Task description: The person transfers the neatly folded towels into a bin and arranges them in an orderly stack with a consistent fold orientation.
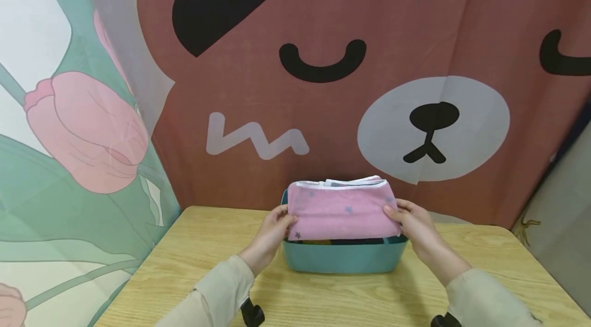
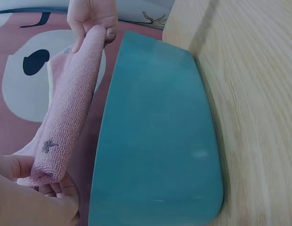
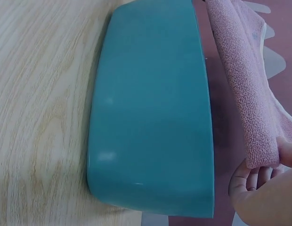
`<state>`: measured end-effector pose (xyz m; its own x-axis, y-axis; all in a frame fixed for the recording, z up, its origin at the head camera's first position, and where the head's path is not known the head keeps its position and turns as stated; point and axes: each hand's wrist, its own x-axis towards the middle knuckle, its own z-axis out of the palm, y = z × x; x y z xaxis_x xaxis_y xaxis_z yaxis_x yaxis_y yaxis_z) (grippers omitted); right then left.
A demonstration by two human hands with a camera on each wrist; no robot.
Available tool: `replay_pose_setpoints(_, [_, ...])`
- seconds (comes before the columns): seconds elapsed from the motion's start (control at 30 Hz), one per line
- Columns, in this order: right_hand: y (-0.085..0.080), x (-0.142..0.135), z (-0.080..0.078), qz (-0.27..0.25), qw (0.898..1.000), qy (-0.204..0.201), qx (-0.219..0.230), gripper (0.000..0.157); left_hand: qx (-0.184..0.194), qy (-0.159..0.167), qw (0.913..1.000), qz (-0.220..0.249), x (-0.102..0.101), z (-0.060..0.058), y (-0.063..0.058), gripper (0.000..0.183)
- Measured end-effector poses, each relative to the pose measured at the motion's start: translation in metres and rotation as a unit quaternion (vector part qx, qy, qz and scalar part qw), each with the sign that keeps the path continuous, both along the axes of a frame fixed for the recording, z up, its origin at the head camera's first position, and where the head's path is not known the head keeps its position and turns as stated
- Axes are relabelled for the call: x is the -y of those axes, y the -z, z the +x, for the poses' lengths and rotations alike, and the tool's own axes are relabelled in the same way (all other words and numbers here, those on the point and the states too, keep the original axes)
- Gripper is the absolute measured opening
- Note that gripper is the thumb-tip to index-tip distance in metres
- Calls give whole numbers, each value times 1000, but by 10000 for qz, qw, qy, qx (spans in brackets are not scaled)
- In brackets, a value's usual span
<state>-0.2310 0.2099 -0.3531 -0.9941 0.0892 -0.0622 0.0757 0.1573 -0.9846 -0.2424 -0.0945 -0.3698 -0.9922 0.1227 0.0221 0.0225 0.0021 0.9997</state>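
A folded pink towel [image 1: 341,214] with small grey stars and a white edge is held up over a teal bin [image 1: 343,257]. My left hand [image 1: 274,232] pinches its left end, thumb in front and fingers behind. The other end is pinched by my right hand [image 1: 415,224] in the same way. In the left wrist view the towel [image 2: 73,103] shows a thick rounded fold above the bin's rim, apart from it. The right wrist view has the bin's smooth outer wall [image 3: 150,108] beside the towel [image 3: 245,84]. Dark and yellowish contents in the bin are mostly hidden.
The bin stands on a light wooden table [image 1: 221,245] near its back edge. Behind hangs a brown cloth [image 1: 323,121] printed with a bear face. A flower-printed cloth [image 1: 83,132] hangs along the left side.
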Motion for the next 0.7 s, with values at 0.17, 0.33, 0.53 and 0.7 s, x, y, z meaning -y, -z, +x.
replay_pose_setpoints(0.17, [4, 2, -7, 220, 9996, 196, 7, 62, -70, -77, 9996, -258, -2, -5, 2, 42])
replay_pose_setpoints(0.33, [9, 3, -12, 307, 9992, 274, -12, 58, -177, -175, 9992, -307, -6, -12, 6, 39])
replay_pose_setpoints(0.53, [13, 3, -15, 304, 9989, 327, -108, 55, -315, -302, 9980, -449, -10, -17, 12, 38])
replay_pose_setpoints(0.7, [15, 2, -17, 274, 9989, 343, -147, 53, -479, -395, 9967, -529, -13, -21, 14, 37])
